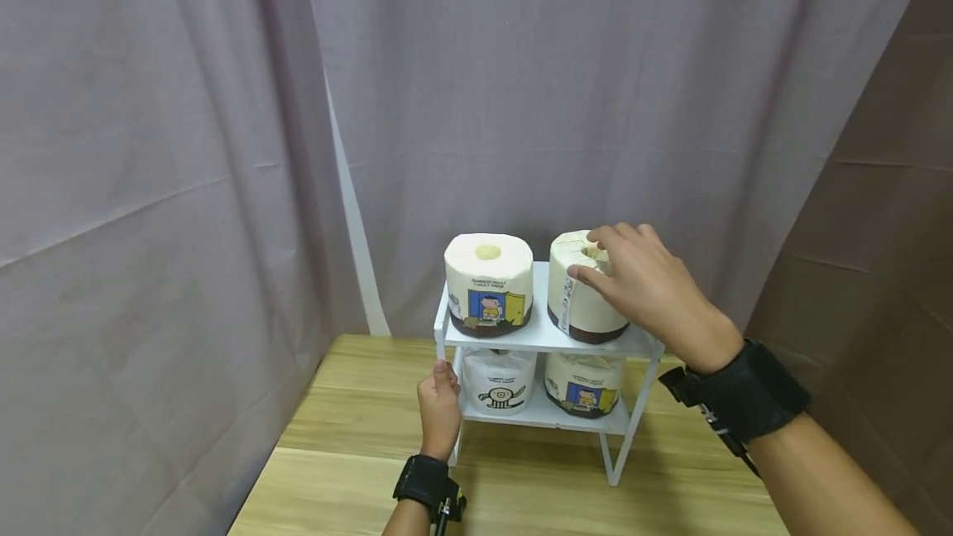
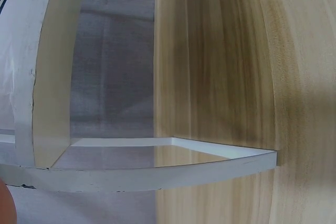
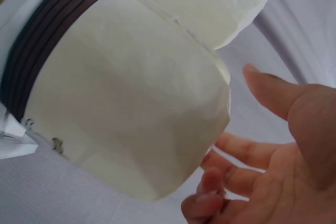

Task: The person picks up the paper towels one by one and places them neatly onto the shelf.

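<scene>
A white two-tier rack point(image 1: 541, 313) stands on the table. My left hand point(image 1: 439, 404) grips its front left upright, with the thumb up near the top board; in the left wrist view only a fingertip point(image 2: 6, 205) shows beside the rack's side frame. Over the roll of toilet paper at the top right point(image 1: 569, 296) is my right hand point(image 1: 651, 279), thumb and fingers spread apart at its top edge. In the right wrist view this wrapped roll point(image 3: 131, 93) sits upright on the board, fingertips right at its upper rim. Another wrapped roll point(image 1: 487, 271) stands at the top left.
On the lower tier stand a white-wrapped roll point(image 1: 499, 383) at the left and a cream one point(image 1: 584, 383) with a cartoon picture at the right. Below is a wooden table point(image 1: 335, 445). Grey curtains point(image 1: 558, 89) hang close behind the rack and on the left.
</scene>
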`<state>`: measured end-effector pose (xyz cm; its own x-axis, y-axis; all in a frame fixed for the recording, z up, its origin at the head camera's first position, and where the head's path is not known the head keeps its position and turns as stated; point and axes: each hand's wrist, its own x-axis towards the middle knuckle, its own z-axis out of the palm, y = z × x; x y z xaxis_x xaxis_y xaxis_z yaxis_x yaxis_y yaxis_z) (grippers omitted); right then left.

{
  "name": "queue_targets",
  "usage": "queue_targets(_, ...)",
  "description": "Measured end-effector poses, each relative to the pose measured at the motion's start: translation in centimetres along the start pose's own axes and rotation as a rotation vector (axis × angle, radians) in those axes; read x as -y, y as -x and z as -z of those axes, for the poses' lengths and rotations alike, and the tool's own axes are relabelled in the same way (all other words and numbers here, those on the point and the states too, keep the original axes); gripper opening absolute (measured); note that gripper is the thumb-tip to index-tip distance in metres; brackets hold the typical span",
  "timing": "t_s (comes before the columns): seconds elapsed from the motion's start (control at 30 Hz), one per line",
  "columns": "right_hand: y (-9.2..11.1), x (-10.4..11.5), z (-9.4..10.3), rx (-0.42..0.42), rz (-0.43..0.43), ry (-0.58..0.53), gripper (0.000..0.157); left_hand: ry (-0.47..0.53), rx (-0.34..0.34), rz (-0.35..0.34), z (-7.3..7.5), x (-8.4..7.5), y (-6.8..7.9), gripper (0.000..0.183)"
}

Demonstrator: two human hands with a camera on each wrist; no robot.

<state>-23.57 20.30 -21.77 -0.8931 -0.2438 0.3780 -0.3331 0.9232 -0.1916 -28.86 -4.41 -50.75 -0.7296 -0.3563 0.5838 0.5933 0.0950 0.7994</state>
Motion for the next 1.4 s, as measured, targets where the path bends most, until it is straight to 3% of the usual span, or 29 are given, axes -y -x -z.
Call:
queue_targets(0.2, -1.4, 1.5, 0.2, -0.02, -0.038, 0.113, 0.062, -0.001, 0.01, 0.018, 0.0, -0.5, -0.7, 0.048)
queue_targets(0.43, -2.9, 2.1, 0.0, 0.023, -0.12, 0.195, 0.054, 0.018, 0.025, 0.061, -0.2, -0.8, -0.5, 0.05)
queue_targets(0.7, -5.2, 3.2, 0.2, 0.168, -0.218, 0.225, 0.059, 0.009, 0.029, 0.036, 0.6, -4.0, -0.7, 0.05)
queue_targets(0.87, -6.3, 4.4, 0.0, 0.244, -0.226, 0.275, 0.064, 0.012, 0.019, 0.034, 1.3, -4.3, -0.8, 0.052)
queue_targets(1.17, -6.2, 5.0, -0.9, 0.185, -0.214, 0.359, 0.056, 0.006, 0.009, 0.055, 1.1, -3.8, -0.6, 0.052)
queue_targets(1.4, -5.9, 4.5, -1.7, 0.072, -0.199, 0.312, 0.047, -0.003, -0.021, 0.036, 0.7, -3.7, -0.6, 0.049)
